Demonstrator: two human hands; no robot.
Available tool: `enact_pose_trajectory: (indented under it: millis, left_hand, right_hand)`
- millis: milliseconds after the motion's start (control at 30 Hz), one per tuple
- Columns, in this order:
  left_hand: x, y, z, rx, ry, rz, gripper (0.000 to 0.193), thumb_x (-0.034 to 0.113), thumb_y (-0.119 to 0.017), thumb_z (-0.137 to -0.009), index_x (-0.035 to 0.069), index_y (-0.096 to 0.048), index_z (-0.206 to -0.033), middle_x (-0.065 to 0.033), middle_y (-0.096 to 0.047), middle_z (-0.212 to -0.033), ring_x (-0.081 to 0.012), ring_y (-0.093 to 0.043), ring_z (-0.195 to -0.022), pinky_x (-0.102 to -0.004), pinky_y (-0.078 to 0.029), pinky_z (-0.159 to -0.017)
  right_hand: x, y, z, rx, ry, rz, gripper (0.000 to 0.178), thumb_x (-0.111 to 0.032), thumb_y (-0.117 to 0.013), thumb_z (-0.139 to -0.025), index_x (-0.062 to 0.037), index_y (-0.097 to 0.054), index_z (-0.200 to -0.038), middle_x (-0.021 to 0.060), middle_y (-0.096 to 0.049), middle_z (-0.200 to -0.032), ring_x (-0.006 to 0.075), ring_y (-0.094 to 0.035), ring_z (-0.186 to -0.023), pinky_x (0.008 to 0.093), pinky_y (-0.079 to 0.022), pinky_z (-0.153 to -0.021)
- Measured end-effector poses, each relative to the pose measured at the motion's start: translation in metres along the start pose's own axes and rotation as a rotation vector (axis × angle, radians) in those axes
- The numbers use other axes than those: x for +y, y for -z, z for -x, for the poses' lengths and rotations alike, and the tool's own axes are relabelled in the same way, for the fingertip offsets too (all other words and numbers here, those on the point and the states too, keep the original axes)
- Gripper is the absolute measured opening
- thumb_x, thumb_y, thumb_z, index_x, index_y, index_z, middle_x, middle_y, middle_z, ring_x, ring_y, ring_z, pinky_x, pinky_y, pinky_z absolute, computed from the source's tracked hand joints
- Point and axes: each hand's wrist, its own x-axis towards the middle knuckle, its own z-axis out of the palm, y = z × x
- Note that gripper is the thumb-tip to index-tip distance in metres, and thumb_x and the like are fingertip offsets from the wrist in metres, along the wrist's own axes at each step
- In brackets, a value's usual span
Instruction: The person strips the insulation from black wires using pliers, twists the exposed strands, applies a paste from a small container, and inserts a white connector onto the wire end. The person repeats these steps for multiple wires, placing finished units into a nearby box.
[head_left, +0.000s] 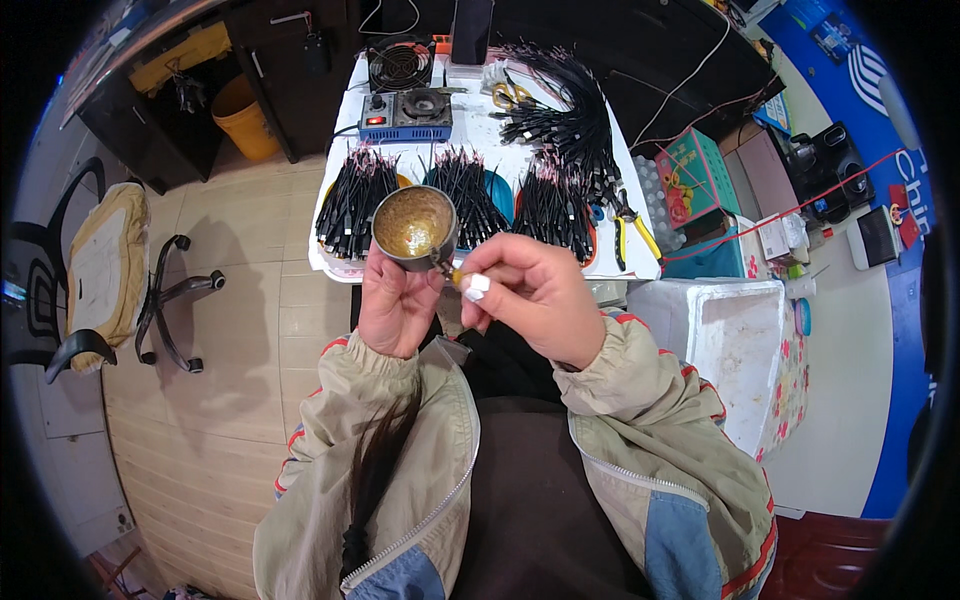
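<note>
Crowding the white tabletop (478, 132) are three bundles of thin black cables with pink wire ends (358, 205), set side by side, with a larger heap of black cables (575, 115) behind them on the right. A blue box-shaped device with a red switch (405, 118) and a round black fan (400, 65) stand at the far left, and yellow-and-black pliers (633, 235) lie by the right edge. Beyond that corner sits a white foam box (665, 315).

Partly blocking the middle bundle, a round grey metal tin (412, 220) is held up at the near edge, its mouth tilted toward the wearer, glossy amber-brown inside. The left hand (395, 305) grips it from below; the right hand (535, 300) pinches a small yellowish piece (457, 278) beside the rim, apparently, though it is too small to identify.
</note>
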Motion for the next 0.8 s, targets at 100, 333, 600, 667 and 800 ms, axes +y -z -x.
enact_pose_trajectory:
  millis: [100,333,600,667,800]
  left_hand:
    - [0.0,-0.004,-0.002,0.052,-0.028,-0.011,0.073,0.037,-0.058,-0.091,0.005,-0.024,-0.146,-0.0167,-0.029,-0.15,-0.0294,-0.033,-0.137,-0.0434,-0.033,-0.113]
    - [0.01,-0.015,-0.003,-0.033,-0.034,-0.004,0.074,0.024,-0.071,-0.084,0.012,-0.028,-0.143,-0.0105,-0.044,-0.138,-0.03,-0.047,-0.127,-0.0534,-0.044,-0.103]
    - [0.009,-0.012,-0.003,-0.024,-0.011,0.053,0.072,0.024,-0.071,-0.085,0.012,-0.029,-0.142,-0.0106,-0.044,-0.138,-0.029,-0.047,-0.126,-0.0509,-0.045,-0.102]
    - [0.01,-0.012,-0.003,-0.016,-0.043,0.039,0.072,0.024,-0.07,-0.085,0.011,-0.028,-0.142,-0.0106,-0.044,-0.138,-0.0289,-0.047,-0.127,-0.0509,-0.045,-0.103]
    - [0.009,-0.012,-0.004,-0.009,-0.089,0.019,0.07,0.024,-0.069,-0.087,0.011,-0.027,-0.142,-0.0109,-0.043,-0.138,-0.0287,-0.047,-0.127,-0.0515,-0.043,-0.103]
  right_hand:
    - [-0.009,0.009,-0.004,0.052,0.049,-0.064,0.011,-0.003,-0.054,-0.094,0.0031,-0.055,-0.102,0.0087,-0.066,-0.084,0.0106,-0.063,-0.073,0.0251,-0.052,-0.066]
    - [-0.027,0.044,-0.032,0.23,0.605,0.877,0.017,0.003,-0.064,-0.081,-0.0024,-0.065,-0.098,0.0078,-0.067,-0.083,0.017,-0.065,-0.072,0.0276,-0.051,-0.066]
    - [-0.02,0.044,-0.05,0.056,0.857,1.098,0.025,0.002,-0.068,-0.072,-0.0057,-0.066,-0.096,0.0081,-0.066,-0.084,0.026,-0.063,-0.076,0.035,-0.051,-0.065]
    - [-0.018,0.042,-0.043,0.044,0.895,1.142,0.026,0.002,-0.069,-0.071,-0.0054,-0.066,-0.096,0.0079,-0.065,-0.084,0.0262,-0.063,-0.076,0.0352,-0.051,-0.065]
    - [-0.015,0.037,-0.035,0.131,0.954,1.136,0.029,0.004,-0.069,-0.068,-0.0038,-0.065,-0.096,0.0079,-0.065,-0.084,0.0261,-0.063,-0.076,0.0348,-0.052,-0.066]
